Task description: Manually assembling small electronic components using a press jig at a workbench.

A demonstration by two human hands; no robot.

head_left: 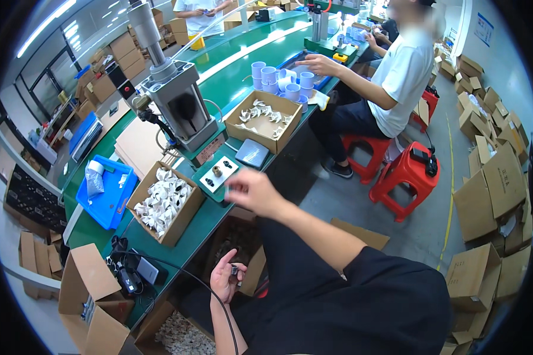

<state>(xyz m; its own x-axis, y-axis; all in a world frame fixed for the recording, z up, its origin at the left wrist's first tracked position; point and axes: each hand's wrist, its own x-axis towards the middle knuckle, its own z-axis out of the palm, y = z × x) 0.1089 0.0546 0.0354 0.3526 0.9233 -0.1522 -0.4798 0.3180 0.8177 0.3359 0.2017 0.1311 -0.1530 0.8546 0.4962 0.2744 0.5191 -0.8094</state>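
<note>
My left hand [228,277] is low in front of the bench edge, palm up, fingers curled round a small metal part [235,270]. Its exact kind is too small to make out. My right hand [256,192] hovers just right of the press fixture, blurred by motion, so whether its fingertips hold anything is unclear. The fixture is a light metal plate [223,167] with a brass-coloured post [217,170] and dark bolts, under the grey press [180,106]. A box of white plastic pieces [164,202] stands left of it; a box with fewer pieces [260,127] stands beyond.
A grey pedal-like block [252,154] sits beside the fixture. Blue tray [105,192] and dark adapters with cables [127,272] lie left. Lilac cups [269,76] stand farther along the green bench. A co-worker [391,89] sits right, near red stools [408,180]. An open carton [92,296] is lower left.
</note>
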